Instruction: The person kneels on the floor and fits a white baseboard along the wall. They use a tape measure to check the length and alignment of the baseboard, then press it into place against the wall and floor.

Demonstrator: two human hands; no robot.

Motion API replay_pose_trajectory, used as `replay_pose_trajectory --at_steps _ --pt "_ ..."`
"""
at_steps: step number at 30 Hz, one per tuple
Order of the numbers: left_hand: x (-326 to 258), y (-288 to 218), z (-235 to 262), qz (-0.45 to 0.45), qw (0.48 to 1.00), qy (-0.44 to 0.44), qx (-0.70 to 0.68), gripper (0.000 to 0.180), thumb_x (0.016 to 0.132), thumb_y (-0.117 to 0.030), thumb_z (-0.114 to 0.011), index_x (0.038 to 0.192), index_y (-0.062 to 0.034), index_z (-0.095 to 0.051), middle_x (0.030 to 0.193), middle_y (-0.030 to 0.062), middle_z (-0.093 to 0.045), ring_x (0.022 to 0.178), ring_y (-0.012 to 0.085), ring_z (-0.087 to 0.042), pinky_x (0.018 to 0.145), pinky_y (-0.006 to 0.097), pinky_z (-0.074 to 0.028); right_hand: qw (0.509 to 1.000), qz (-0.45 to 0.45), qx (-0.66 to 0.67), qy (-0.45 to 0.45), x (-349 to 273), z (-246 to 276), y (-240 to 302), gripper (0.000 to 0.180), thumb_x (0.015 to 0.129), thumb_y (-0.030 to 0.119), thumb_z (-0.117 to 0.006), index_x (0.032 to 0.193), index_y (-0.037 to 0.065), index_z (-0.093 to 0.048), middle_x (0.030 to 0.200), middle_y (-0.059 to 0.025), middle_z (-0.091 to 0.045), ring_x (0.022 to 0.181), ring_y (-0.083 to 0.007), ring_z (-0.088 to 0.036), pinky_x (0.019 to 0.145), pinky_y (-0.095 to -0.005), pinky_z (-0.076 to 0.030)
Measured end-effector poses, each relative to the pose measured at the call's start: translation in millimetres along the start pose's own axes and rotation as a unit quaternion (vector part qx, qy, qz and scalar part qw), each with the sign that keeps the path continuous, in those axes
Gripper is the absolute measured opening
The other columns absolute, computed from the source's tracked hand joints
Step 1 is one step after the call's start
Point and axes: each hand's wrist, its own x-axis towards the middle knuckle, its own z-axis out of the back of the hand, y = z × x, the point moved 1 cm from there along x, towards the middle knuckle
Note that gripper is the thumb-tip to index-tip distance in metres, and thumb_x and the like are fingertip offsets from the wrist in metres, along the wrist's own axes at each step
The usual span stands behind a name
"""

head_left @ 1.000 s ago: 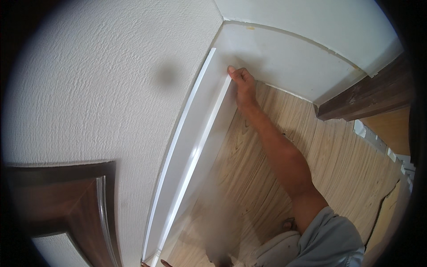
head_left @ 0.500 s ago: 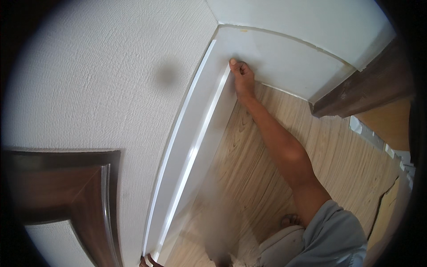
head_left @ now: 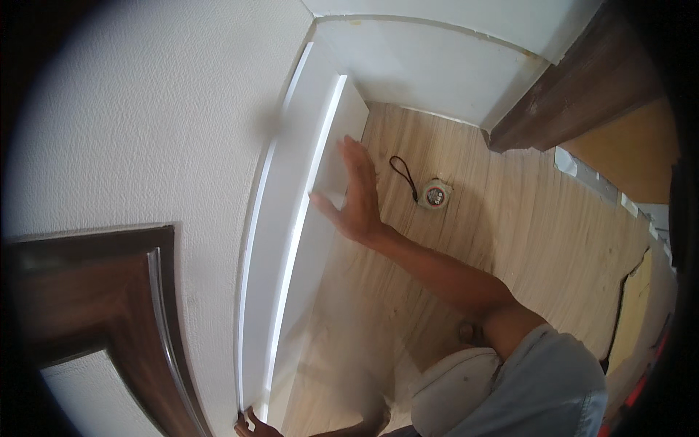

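Note:
A long white board (head_left: 312,240) with a bright upper edge stands on its edge along the base of the left wall. Behind it runs a second white panel (head_left: 280,197) against that wall. Over the board's front face, my right hand (head_left: 357,191) has its fingers stretched and its thumb apart, with the thumb tip by the bright edge. I cannot tell whether the palm touches the face. At the lower picture edge, my left hand (head_left: 253,424) has its fingers closed at the board's near end; part of that hand is cut off.
A tape measure (head_left: 435,194) with a dark wrist loop lies on the wood-look floor (head_left: 524,240) right of my right hand. Dark brown door trim (head_left: 145,313) stands at left on the textured wall (head_left: 167,124). A brown wooden frame (head_left: 575,91) is at upper right.
My right hand has left the board's far end, moved nearer along it and opened. The tape measure now shows on the floor. The view has shifted; my left hand stays at the near end.

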Motion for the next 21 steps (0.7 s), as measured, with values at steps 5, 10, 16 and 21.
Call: replay_pose_trajectory --at_steps 5,10,16,21 --pt "4 -3 -5 0.035 0.998 0.012 -0.044 0.04 0.106 -0.034 -0.061 0.13 -0.0039 -0.052 0.126 0.0171 -0.052 0.113 0.0306 -0.048 0.093 0.046 -0.043 0.977 -0.171 0.112 -0.061 67 -12 2 0.102 0.1 0.056 -0.064 0.165 -0.004 -0.013 0.167 -0.0316 -0.022 0.156 -0.0457 -0.021 0.127 -0.0548 -0.021" --pt "12 -2 -7 0.066 0.994 0.016 -0.089 0.036 0.106 -0.034 -0.061 0.126 -0.0039 -0.054 0.121 0.0159 -0.055 0.108 0.0285 -0.051 0.089 0.044 -0.045 0.959 -0.237 0.146 -0.057 90 -38 -6 0.093 0.106 0.067 -0.04 0.169 0.006 -0.008 0.172 -0.0325 -0.007 0.16 -0.0502 -0.005 0.128 -0.0597 -0.011" --pt "11 -6 -7 0.114 0.985 0.015 -0.13 0.033 0.107 -0.033 -0.061 0.122 -0.0039 -0.057 0.115 0.0144 -0.058 0.102 0.026 -0.054 0.085 0.042 -0.047 0.956 -0.243 0.133 -0.101 91 -56 -9 0.086 0.108 0.067 -0.03 0.171 0.011 -0.008 0.173 -0.0312 -0.008 0.159 -0.0538 -0.006 0.126 -0.0656 -0.007" --pt "0 -22 3 0.162 0.976 0.009 -0.144 0.03 0.107 -0.032 -0.061 0.118 -0.0039 -0.059 0.11 0.0132 -0.061 0.097 0.0239 -0.057 0.081 0.04 -0.049 0.951 -0.242 0.148 -0.121 99 -58 -11 0.082 0.11 0.059 -0.034 0.17 0.009 -0.01 0.172 -0.0314 -0.01 0.159 -0.0515 -0.008 0.126 -0.0633 -0.008"
